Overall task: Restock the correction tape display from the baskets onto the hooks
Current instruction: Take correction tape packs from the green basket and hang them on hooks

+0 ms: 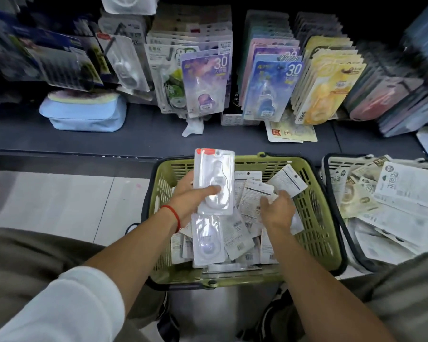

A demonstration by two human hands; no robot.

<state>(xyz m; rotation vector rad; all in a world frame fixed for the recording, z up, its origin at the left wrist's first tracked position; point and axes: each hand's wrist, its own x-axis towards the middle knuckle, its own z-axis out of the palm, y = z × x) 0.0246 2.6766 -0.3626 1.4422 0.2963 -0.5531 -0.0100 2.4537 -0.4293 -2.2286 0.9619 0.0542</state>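
A green basket (314,213) on the floor holds several loose correction tape packs (247,201). My left hand (190,198) grips a small stack of clear blister packs (214,178) above the basket's left side, thumb across the front. Inside the basket my right hand (278,211) reaches down among the packs, fingers curled on a white-backed pack (288,180) at its fingertips. On the hooks above hang rows of correction tape packs, purple (204,85), blue (272,90) and yellow (329,87).
A second basket with a dark rim (331,188) full of flat packs stands to the right of the green one. On the dark shelf (146,134) lie a light blue pouch (84,114) and some loose packs (292,132). Pale floor tiles lie to the left.
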